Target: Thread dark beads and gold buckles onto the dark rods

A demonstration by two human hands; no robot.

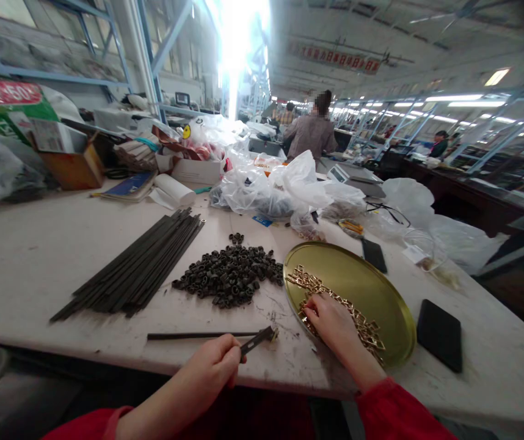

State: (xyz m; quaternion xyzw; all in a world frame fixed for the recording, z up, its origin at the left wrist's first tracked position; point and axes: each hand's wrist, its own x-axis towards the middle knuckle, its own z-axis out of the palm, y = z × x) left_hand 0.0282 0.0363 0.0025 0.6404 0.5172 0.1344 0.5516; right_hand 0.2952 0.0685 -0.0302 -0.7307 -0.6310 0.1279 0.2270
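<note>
My left hand (222, 359) is closed around a short dark strap (257, 342) with holes along it, held just above the table's front edge. Behind it, a long thin dark strip (193, 335) lies flat on the table. My right hand (328, 319) reaches into a round gold-coloured tray (376, 287), its fingers drawn together and touching a heap of small gold buckles (363, 324). Whatever is between those fingertips is hidden. Left of the tray sits a pile of small dark loops (229, 275). Farther left is a stack of long dark strips (138, 263).
Two dark flat objects, a larger one (440, 335) and a smaller one (374, 255), lie near the tray. Clear plastic bags (284, 186), a white paper roll (174, 188) and a cardboard box (72, 165) line the back. A co-worker (312, 135) stands beyond the table.
</note>
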